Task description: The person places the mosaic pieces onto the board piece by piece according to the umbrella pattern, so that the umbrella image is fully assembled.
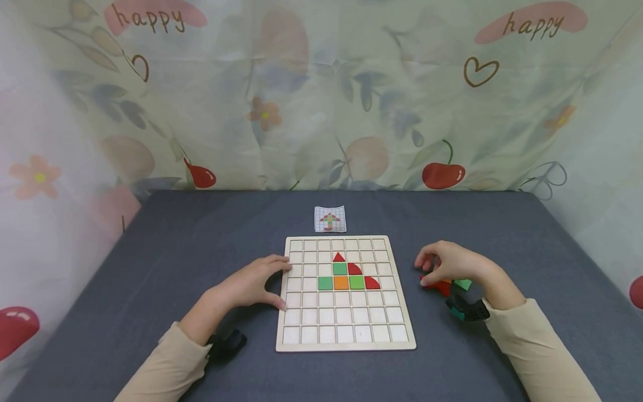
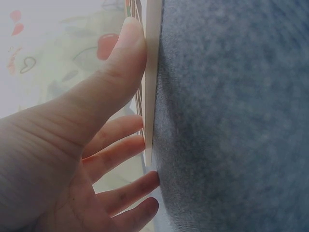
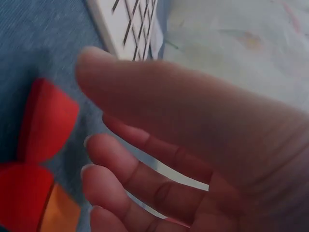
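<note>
Fingers [image 3: 112, 153] seemingly beside red blocks [image 3: 50, 124].

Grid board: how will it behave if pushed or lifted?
The board looks stiff: its thin edges run straight. Flat and wide, it would probably slide rather than tip. The tiles set in it might shift if it tilts.

1. The board [image 1: 327, 318] seems made of smooth wood.
2. The table cover [image 1: 221, 234] is woven rough and dull, like cloth.
3. The little card [image 1: 330, 219] seems made of paper.
4. The red block [image 3: 52, 123] is finished smooth and matt.
</note>
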`<move>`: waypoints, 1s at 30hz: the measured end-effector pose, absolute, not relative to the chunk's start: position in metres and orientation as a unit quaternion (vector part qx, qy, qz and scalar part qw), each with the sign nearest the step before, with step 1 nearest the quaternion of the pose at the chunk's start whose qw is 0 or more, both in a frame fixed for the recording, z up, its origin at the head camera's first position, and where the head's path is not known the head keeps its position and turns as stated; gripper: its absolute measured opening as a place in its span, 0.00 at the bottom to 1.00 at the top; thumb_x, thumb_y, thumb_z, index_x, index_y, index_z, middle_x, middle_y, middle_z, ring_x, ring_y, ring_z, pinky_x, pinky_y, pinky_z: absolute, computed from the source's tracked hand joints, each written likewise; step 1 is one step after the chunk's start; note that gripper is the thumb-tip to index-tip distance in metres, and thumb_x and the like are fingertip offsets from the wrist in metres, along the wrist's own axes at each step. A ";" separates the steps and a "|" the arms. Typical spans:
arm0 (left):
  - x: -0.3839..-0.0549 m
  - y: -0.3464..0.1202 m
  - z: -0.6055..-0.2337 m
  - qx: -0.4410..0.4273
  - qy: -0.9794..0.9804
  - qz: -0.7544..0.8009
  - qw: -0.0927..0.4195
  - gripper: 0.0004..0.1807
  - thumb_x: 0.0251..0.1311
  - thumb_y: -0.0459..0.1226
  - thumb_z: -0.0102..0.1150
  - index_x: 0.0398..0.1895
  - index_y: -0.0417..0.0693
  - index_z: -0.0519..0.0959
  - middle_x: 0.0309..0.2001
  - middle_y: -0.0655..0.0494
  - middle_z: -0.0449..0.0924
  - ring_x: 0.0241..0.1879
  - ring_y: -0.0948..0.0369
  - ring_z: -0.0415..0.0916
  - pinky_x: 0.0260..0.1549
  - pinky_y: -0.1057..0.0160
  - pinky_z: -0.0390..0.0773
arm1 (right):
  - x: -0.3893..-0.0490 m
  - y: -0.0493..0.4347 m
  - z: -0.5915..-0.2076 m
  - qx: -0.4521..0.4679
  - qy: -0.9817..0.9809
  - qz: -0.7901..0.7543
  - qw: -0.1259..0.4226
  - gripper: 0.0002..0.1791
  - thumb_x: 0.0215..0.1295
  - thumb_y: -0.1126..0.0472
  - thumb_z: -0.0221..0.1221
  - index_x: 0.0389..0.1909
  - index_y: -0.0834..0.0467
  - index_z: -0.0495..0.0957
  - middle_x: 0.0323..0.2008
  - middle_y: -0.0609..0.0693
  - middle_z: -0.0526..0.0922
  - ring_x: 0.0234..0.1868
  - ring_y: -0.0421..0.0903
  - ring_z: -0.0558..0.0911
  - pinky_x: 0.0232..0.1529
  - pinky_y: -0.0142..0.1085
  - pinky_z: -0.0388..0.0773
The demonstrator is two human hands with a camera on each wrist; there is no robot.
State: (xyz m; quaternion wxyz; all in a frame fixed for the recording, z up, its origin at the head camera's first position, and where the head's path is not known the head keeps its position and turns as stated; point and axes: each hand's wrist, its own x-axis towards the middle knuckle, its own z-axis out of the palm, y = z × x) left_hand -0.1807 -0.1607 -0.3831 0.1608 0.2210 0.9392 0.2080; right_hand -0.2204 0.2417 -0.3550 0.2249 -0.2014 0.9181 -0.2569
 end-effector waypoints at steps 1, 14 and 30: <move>-0.181 -0.161 -0.383 0.221 0.939 0.208 0.161 0.44 0.42 0.50 0.72 0.64 0.43 0.68 0.68 0.45 0.61 0.67 0.47 0.60 0.64 0.47 0.62 | -0.221 0.244 -0.356 -0.201 0.917 -0.258 0.230 0.16 0.48 0.59 0.69 0.36 0.62 0.78 0.30 0.51 0.77 0.26 0.43 0.72 0.27 0.33 0.71; -0.181 -0.160 -0.383 0.219 0.939 0.208 0.166 0.44 0.42 0.50 0.72 0.64 0.44 0.67 0.68 0.46 0.61 0.67 0.48 0.59 0.64 0.48 0.62 | -0.222 0.244 -0.366 -0.227 0.914 -0.239 0.236 0.15 0.44 0.61 0.71 0.29 0.60 0.76 0.25 0.48 0.75 0.26 0.40 0.71 0.27 0.32 0.69; -0.180 -0.161 -0.381 0.228 0.937 0.209 0.164 0.44 0.42 0.50 0.72 0.64 0.42 0.67 0.68 0.44 0.60 0.67 0.47 0.59 0.64 0.47 0.62 | -0.219 0.238 -0.359 -0.239 0.923 -0.246 0.175 0.13 0.50 0.58 0.68 0.31 0.58 0.76 0.27 0.47 0.78 0.26 0.40 0.73 0.26 0.31 0.72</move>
